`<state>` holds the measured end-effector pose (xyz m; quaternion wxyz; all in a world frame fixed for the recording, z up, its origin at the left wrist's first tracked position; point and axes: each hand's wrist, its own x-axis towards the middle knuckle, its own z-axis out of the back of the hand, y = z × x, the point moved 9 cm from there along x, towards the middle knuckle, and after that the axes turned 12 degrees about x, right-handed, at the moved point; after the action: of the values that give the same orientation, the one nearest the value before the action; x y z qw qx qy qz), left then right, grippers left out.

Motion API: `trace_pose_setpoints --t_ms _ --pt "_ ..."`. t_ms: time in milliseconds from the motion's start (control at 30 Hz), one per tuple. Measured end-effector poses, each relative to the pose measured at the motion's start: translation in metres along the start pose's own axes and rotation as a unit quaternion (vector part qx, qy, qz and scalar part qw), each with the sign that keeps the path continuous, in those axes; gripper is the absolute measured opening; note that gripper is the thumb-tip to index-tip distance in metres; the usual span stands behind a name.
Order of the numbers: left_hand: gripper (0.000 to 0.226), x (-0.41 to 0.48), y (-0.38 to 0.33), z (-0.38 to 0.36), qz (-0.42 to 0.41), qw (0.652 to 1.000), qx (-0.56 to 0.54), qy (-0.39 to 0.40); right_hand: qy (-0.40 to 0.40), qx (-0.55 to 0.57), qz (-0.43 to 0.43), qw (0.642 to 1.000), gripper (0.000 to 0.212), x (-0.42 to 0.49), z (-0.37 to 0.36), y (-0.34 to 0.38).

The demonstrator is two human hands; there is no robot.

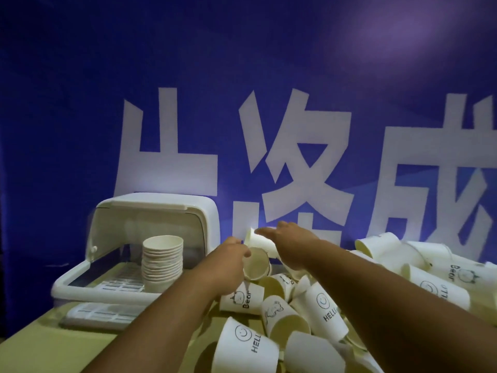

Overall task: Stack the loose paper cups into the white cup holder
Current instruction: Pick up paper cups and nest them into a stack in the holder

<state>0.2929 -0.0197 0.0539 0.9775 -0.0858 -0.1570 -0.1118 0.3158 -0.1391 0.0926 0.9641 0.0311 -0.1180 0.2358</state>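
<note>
The white cup holder [80,282] stands at the left with its clear lid flipped up. A stack of nested paper cups [162,261] sits upright on its tray. To its right, my left hand [228,265] is shut on a paper cup [256,263] lying on its side, mouth toward me. My right hand [291,244] grips another white paper cup [259,242], tilted, just above and behind the first. Several loose cups [322,310] printed "HELLO" and "Bear" lie in a heap below and to the right of both hands.
A blue banner [242,90] with large white characters hangs right behind the table. A spare white grid tray [102,313] lies in front of the holder. Yellow-green tabletop [53,348] shows at the lower left.
</note>
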Motion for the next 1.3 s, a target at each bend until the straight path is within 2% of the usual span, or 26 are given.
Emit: trace_pose_setpoints --t_ms 167,267,433,533,667,767,867,1033,1200,1300 --pt "0.052 0.015 0.013 -0.018 0.007 1.000 0.004 0.021 0.019 -0.097 0.041 0.994 0.086 0.031 -0.010 0.008" --pt "0.048 0.018 0.014 -0.021 0.000 1.000 0.005 0.018 0.023 -0.090 0.040 0.995 0.073 0.040 -0.015 0.007" --pt "0.049 0.017 0.011 -0.016 0.001 1.000 -0.002 -0.018 -0.021 -0.081 0.059 0.995 0.039 0.043 -0.009 0.012" --pt "0.049 0.017 0.013 -0.006 0.010 0.999 -0.021 -0.041 -0.037 -0.090 0.051 0.994 0.033 0.036 0.001 0.008" --pt "0.049 0.007 0.015 0.015 0.025 0.996 -0.044 -0.075 -0.112 -0.054 0.041 0.991 0.040 0.016 0.026 0.001" --pt "0.050 -0.011 0.015 0.039 0.040 0.992 -0.048 -0.106 -0.176 0.037 0.017 0.984 0.032 -0.004 0.041 -0.006" --pt "0.051 -0.032 0.024 0.065 0.054 0.986 -0.050 -0.152 -0.226 0.164 -0.013 0.960 0.021 -0.021 0.048 -0.009" --pt "0.046 -0.077 0.036 0.100 0.059 0.971 -0.070 -0.220 -0.284 0.332 -0.031 0.899 0.008 -0.041 0.057 0.007" --pt "0.043 -0.121 0.074 0.120 0.071 0.942 -0.080 -0.318 -0.330 0.462 -0.022 0.823 0.010 -0.049 0.063 0.043" --pt "0.030 -0.136 0.089 0.134 0.048 0.920 -0.045 -0.386 -0.331 0.519 -0.011 0.788 0.013 -0.045 0.060 0.067"
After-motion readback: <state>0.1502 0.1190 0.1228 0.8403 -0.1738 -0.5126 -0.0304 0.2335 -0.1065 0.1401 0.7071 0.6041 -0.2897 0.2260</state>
